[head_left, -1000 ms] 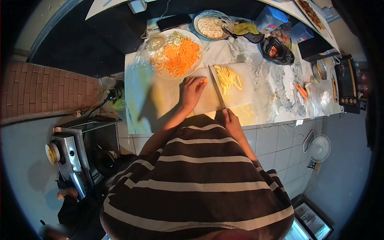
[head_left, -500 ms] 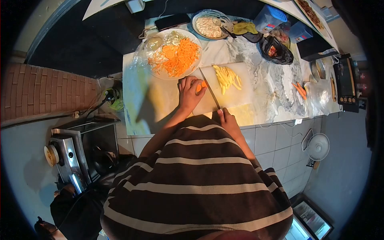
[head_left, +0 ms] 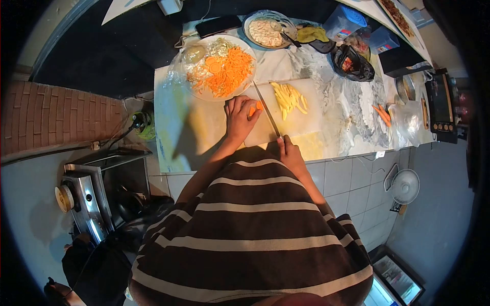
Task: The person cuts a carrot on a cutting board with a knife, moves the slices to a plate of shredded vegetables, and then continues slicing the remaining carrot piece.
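My left hand [head_left: 239, 120] is closed around an orange carrot piece [head_left: 259, 105], pressing it on the pale cutting board [head_left: 306, 120]. In my right hand [head_left: 291, 154] is the handle of a long knife [head_left: 267, 111]. Its blade slants away from me across the board, just right of the carrot. Pale yellow vegetable sticks [head_left: 289, 100] lie in a pile right of the blade. Beyond my left hand sits a white plate [head_left: 203, 95] heaped with shredded carrot [head_left: 234, 71] and pale green shreds.
A bowl of creamy food [head_left: 265, 33] with a spoon stands at the back, beside a dark phone [head_left: 218, 27]. Farther right are a black plastic bag [head_left: 352, 65], small carrots [head_left: 382, 115] and a clear bag [head_left: 406, 125]. Another person [head_left: 87, 265] is at lower left near a stove.
My left fingers have shifted slightly on the carrot, and more of the carrot shows. The knife stays nearly in place. The whole view has moved a little.
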`<state>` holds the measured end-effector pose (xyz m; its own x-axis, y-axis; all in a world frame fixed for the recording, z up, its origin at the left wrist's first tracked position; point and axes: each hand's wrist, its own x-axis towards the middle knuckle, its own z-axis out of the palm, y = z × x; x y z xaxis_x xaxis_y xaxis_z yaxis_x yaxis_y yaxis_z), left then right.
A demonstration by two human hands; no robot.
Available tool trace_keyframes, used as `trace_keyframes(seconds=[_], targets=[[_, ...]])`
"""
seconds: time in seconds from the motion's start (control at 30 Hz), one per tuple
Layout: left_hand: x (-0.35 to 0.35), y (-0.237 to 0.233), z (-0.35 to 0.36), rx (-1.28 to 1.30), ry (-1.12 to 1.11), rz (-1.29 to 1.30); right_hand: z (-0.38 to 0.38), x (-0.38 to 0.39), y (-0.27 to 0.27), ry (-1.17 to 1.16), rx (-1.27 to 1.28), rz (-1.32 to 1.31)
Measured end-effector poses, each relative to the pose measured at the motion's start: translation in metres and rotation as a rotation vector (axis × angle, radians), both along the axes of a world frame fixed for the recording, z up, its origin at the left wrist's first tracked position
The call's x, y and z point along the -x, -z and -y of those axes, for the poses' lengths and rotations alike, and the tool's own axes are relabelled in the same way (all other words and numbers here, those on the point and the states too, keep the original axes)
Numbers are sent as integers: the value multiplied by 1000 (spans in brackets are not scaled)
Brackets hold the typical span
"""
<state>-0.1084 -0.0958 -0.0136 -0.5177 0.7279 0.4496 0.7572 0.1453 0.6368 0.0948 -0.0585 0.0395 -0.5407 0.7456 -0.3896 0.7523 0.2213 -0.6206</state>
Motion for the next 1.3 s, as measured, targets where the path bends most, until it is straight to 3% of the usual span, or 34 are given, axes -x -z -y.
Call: trace_keyframes(seconds=[1.3], targets=[[2, 1, -1, 75, 39, 32, 9, -7, 16, -63, -142, 95]])
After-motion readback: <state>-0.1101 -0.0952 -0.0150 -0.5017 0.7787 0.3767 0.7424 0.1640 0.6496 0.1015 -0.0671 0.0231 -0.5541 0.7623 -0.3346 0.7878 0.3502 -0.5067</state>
